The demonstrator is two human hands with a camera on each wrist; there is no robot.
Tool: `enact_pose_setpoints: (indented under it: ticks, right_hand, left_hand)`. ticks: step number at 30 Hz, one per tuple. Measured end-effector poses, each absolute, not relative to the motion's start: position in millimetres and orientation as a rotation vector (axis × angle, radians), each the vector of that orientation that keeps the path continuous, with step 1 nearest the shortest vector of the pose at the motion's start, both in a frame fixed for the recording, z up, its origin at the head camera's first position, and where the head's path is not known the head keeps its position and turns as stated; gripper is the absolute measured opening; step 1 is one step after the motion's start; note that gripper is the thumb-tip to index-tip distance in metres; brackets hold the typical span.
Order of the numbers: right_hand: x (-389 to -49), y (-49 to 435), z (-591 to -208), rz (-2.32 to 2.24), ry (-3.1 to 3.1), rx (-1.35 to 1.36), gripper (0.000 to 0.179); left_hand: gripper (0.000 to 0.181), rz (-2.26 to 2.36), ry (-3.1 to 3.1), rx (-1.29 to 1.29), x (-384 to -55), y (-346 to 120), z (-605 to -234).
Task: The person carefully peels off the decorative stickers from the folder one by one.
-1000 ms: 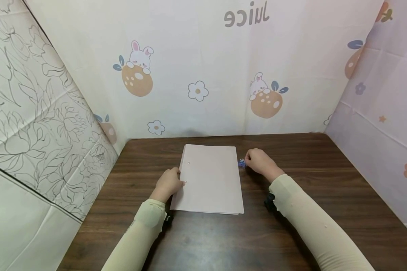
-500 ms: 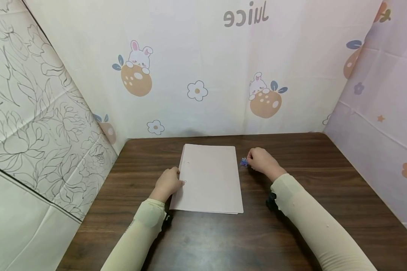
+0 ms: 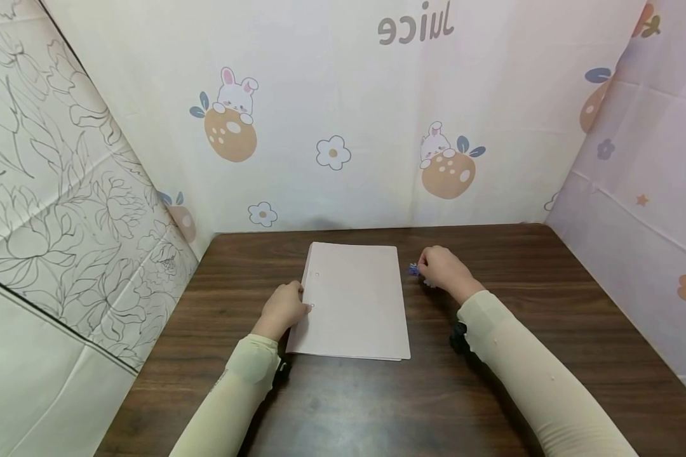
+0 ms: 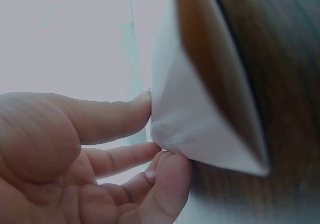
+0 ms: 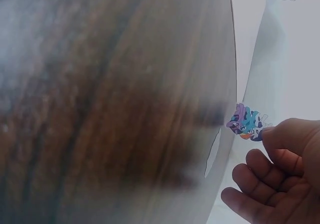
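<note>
Bright head view, soft glare on the tabletop [image 3: 343,406]; 2 hazy, partly blurry wrist views

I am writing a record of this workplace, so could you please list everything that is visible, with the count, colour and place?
Table: one, dark brown, in front of the back cloth
Papers: one set, layered, pinkish white, around the middle of the table
Cartoon cutout: one, purple, blue and orange, right of the papers
Pale scrap: one, whitish, beside the cutout, partly hidden; kind unclear
Back cloth: one, white with prints, behind the table
Left cloth: one, white with line-drawn flowers, left
Right cloth: one, pale lilac with prints, right
Wrist devices: two, black, one per wrist
Sleeves: two, pale greenish cream, forearms
Left hand: one, bare, pinching the papers' left edge
Right hand: one, bare, pinching the cutout
</note>
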State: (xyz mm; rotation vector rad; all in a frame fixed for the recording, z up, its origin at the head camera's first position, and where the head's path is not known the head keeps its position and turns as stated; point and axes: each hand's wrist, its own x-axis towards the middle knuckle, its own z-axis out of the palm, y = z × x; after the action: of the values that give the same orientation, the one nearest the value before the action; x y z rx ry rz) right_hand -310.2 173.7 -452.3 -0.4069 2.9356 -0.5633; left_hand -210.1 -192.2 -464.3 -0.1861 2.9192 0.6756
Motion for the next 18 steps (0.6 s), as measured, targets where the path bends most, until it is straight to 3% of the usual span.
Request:
enact_pose_setpoints:
  ticks: [18]
  right_hand:
    - [-314.7,173.8,-452.7,-0.542,2.994,-0.404,0.018]
  left_hand:
    - [0.053,0.682,2.911,-0.195,-209.2,-191.0,-461.9]
